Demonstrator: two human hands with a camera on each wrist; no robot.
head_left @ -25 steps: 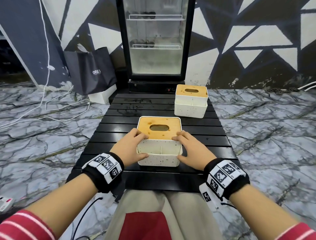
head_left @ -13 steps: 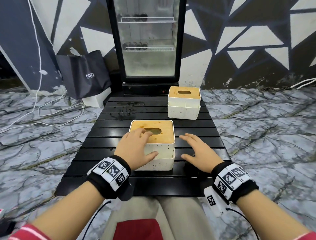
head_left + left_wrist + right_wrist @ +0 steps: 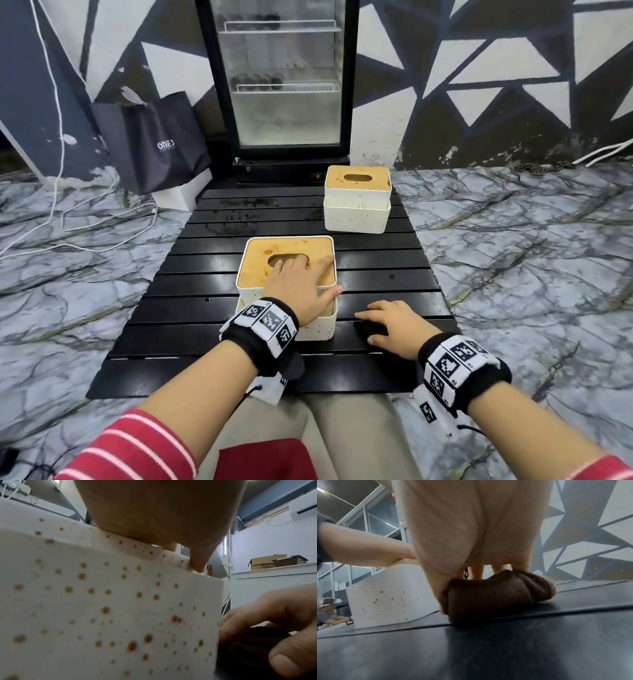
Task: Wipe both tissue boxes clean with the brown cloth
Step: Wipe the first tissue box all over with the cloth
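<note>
The near tissue box (image 3: 260,270), white with brown specks and a bamboo lid, stands mid-table on the black slatted table (image 3: 191,329). My left hand (image 3: 315,277) lies flat on its lid, fingers by the slot, thumb against the right rim. Its speckled wall (image 3: 102,608) fills the left wrist view. Right of the box, my right hand (image 3: 380,325) grips the brown cloth (image 3: 368,331) on the table. In the right wrist view the bunched cloth (image 3: 496,596) sits under the palm, thumb and fingers round it. The far tissue box (image 3: 357,202) stands at the table's back right.
A glass-door fridge (image 3: 281,85) stands right behind the table. A black bag (image 3: 154,144) and white cables (image 3: 85,233) lie on the marble floor at the left. The table's front edge is by my knees.
My left hand slid from the box's left side up onto the lid. My right hand left the box, moved right and down to the table, and closed round the cloth.
</note>
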